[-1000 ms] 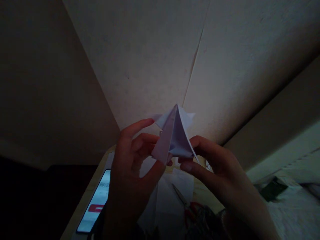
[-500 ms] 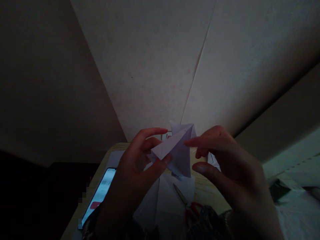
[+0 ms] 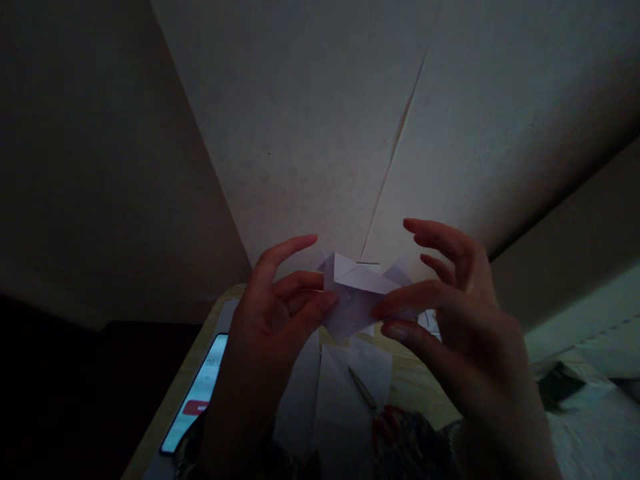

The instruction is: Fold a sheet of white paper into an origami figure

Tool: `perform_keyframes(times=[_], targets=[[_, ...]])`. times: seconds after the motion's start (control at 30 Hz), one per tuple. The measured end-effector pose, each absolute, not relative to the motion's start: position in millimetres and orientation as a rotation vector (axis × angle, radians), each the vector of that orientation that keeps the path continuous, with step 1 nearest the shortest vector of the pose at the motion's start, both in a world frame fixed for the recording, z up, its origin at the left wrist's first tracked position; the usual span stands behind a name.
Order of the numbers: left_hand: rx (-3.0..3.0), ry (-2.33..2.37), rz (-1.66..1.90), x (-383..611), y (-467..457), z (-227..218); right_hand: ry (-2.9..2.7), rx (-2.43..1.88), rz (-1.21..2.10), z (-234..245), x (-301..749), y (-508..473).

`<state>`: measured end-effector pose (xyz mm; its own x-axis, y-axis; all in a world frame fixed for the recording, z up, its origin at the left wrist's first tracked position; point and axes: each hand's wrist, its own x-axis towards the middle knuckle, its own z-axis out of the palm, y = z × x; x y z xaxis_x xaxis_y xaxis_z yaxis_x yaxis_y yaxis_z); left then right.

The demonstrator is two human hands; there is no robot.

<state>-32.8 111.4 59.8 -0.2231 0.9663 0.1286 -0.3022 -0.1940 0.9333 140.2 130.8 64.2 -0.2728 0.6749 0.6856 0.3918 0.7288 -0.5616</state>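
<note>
A folded piece of white paper [image 3: 350,307] is held up above the table, with a narrow flap along its top. My left hand [image 3: 280,313] grips its left side between the thumb and curled fingers, while the forefinger stretches out above. On the lower right of the paper, my right hand [image 3: 450,313] has its forefinger against the surface and its thumb close below, in a loose pinch. The other fingers of that hand are raised and spread. Below the paper, scissors [image 3: 367,393] with red handles lie on white sheets [image 3: 337,407].
A lit phone [image 3: 197,393] lies at the left side of the wooden table [image 3: 417,380]. Behind the table rises a pale wall [image 3: 310,133] with a seam. Whitish material [image 3: 595,427] is at the lower right. The room is dim.
The folded paper has turned, so its flap now runs nearly level instead of slanting up to the right. My right forefinger and thumb have drawn together at the paper; the other fingers have lifted.
</note>
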Motion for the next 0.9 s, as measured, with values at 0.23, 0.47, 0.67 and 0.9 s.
perform_keyframes(times=[0.23, 0.47, 0.67, 0.9], targets=[[1.097, 1.044, 1.612, -28, 107, 61, -1.885, -0.802, 0.438, 65, 132, 127], [1.023, 1.020, 1.534, -25, 102, 68, -1.833, -0.850, 0.539, 68, 133, 125], [1.038, 1.003, 1.475, -26, 101, 69, -1.822, -0.882, 0.559, 69, 136, 123], [1.052, 1.015, 1.454, -27, 100, 67, -1.832, -0.880, 0.561, 69, 137, 124]])
